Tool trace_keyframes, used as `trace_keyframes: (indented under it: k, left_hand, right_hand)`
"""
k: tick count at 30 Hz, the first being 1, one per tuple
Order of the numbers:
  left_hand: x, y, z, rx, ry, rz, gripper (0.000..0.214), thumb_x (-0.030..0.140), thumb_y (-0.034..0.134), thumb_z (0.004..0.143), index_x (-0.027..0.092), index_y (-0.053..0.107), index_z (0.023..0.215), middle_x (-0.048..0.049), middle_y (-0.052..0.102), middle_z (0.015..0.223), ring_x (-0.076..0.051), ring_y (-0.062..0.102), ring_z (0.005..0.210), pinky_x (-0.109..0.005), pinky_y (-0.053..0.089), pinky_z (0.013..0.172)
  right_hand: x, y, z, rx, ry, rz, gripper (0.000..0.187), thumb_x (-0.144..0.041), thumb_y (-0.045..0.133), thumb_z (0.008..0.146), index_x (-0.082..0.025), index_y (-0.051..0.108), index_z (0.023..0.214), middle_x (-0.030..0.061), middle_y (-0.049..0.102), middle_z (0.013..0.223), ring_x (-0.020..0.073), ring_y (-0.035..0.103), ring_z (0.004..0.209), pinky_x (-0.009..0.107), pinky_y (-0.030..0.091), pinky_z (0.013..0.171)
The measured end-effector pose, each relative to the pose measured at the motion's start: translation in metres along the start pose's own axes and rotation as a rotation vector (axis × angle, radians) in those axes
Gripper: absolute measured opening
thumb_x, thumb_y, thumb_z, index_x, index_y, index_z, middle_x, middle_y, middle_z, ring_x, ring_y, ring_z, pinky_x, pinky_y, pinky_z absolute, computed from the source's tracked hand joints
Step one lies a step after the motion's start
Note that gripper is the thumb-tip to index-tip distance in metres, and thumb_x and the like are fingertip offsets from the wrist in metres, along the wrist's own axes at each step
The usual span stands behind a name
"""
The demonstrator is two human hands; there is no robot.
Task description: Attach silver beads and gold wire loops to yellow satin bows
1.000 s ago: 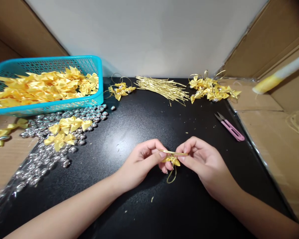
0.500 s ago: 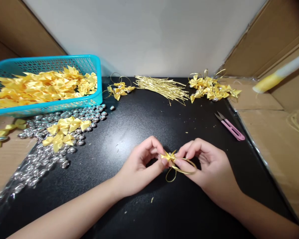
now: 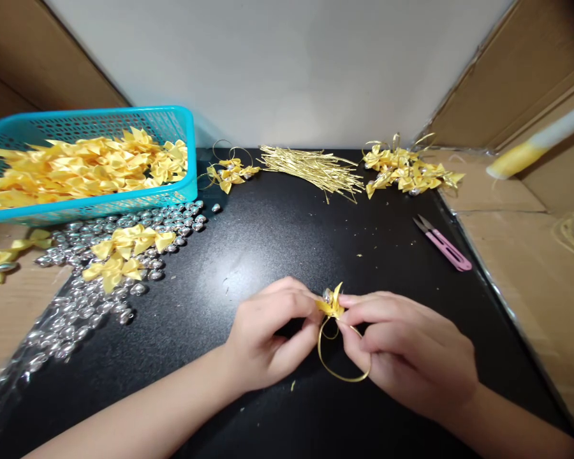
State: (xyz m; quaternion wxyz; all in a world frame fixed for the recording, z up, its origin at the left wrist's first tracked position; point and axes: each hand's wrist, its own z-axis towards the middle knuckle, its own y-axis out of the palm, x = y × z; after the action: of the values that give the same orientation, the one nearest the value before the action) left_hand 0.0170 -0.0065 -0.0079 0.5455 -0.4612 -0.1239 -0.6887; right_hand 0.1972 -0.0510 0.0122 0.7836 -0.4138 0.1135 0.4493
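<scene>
My left hand (image 3: 268, 331) and my right hand (image 3: 406, 350) meet over the black table (image 3: 277, 255), both pinching one small yellow satin bow (image 3: 331, 305) with a silver bead at its centre. A thin gold wire (image 3: 337, 366) hangs from the bow in a loop below my fingers, its end held by the right hand. Both hands have their fingers curled and pressed together around the bow.
A teal basket (image 3: 138, 197) of yellow bows stands far left. Silver beads (image 3: 95, 280) and loose bows (image 3: 124, 245) spread before it. Gold wire pieces (image 3: 310, 167) lie at the back, finished bows (image 3: 406, 169) back right, pink snips (image 3: 442, 245) right. Cardboard walls flank both sides.
Both hands have dropped nearer to me and turned knuckles-up. The bow now points upward between the fingertips, and the wire has been drawn from a straight bar into a loop hanging below.
</scene>
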Motion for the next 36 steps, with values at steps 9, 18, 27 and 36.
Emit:
trace_keyframes:
  k: [9,18,27,36]
  left_hand:
    - [0.005,0.002,0.002,0.020,0.021,0.112,0.019,0.008,0.073,0.073,0.020,0.068,0.087,-0.0084,0.077,0.090,-0.018,0.071,0.072,-0.030,0.056,0.067]
    - [0.007,0.004,0.000,0.021,-0.016,0.208,0.013,0.014,0.073,0.073,0.016,0.069,0.085,-0.0139,0.075,0.099,-0.020,0.071,0.083,-0.029,0.056,0.074]
    - [0.006,0.010,-0.002,0.023,-0.296,0.117,0.007,0.018,0.067,0.081,0.019,0.074,0.084,-0.0097,0.074,0.100,-0.022,0.069,0.091,-0.033,0.055,0.079]
    - [0.006,0.010,0.001,0.016,-0.466,0.000,0.007,0.018,0.068,0.080,0.017,0.071,0.073,-0.0084,0.070,0.101,-0.021,0.066,0.094,-0.034,0.051,0.085]
  right_hand:
    - [0.000,-0.001,-0.005,0.010,-0.042,-0.020,0.027,-0.004,0.068,0.074,-0.026,0.053,0.069,-0.0017,0.075,0.070,0.0166,0.075,0.072,0.023,0.064,0.076]
    - [-0.002,0.002,-0.003,0.038,0.047,0.028,0.029,-0.004,0.065,0.077,-0.027,0.050,0.067,-0.0015,0.074,0.070,0.0187,0.075,0.073,0.028,0.065,0.069]
    - [-0.004,0.012,-0.011,0.110,0.151,0.015,0.028,-0.005,0.068,0.076,-0.027,0.050,0.071,-0.0005,0.076,0.075,0.0210,0.076,0.078,0.031,0.064,0.067]
    - [-0.002,0.012,-0.010,0.108,0.197,-0.017,0.030,-0.006,0.068,0.076,-0.026,0.049,0.066,-0.0009,0.074,0.071,0.0217,0.075,0.079,0.032,0.063,0.067]
